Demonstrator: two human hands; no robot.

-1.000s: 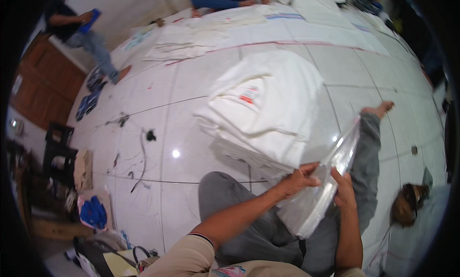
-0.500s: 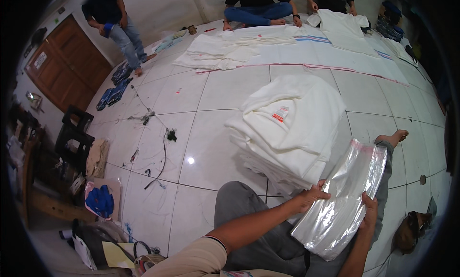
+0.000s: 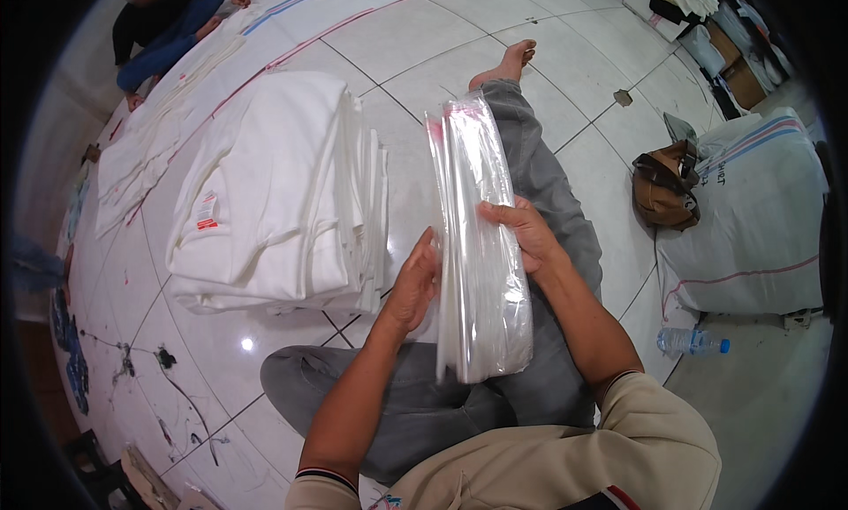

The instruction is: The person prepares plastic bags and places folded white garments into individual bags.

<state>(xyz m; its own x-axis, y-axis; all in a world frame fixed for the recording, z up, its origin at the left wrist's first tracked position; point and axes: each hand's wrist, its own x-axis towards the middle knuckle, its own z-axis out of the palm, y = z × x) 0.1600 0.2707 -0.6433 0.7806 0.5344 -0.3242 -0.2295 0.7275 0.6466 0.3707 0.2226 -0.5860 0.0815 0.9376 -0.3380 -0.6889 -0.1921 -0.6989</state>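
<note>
A thick bundle of clear plastic bags (image 3: pixel 477 254) with pink-red marks at its upper end stands lengthwise over my lap. My right hand (image 3: pixel 528 232) grips its right side, thumb across the front and the other fingers partly hidden behind. Along the left edge of the bundle, my left hand (image 3: pixel 415 280) is held with its fingers stretched out, touching or very near the plastic. To the left of my hands is a tall stack of folded white shirts (image 3: pixel 265 183), the top one showing a red-and-white neck label.
Black cord and thread scraps (image 3: pixel 166 358) lie on the tiles at left. A brown bag (image 3: pixel 667 188), a large white sack (image 3: pixel 751 227) and a water bottle (image 3: pixel 692 341) are at right. Another person (image 3: pixel 163 33) sits at the far left by laid-out white shirts (image 3: pixel 141 157).
The view has turned to the right, bringing in the sack and bottle. The bag bundle has gone from slanted to nearly upright, edge-on, and my left hand has released its front for its left side.
</note>
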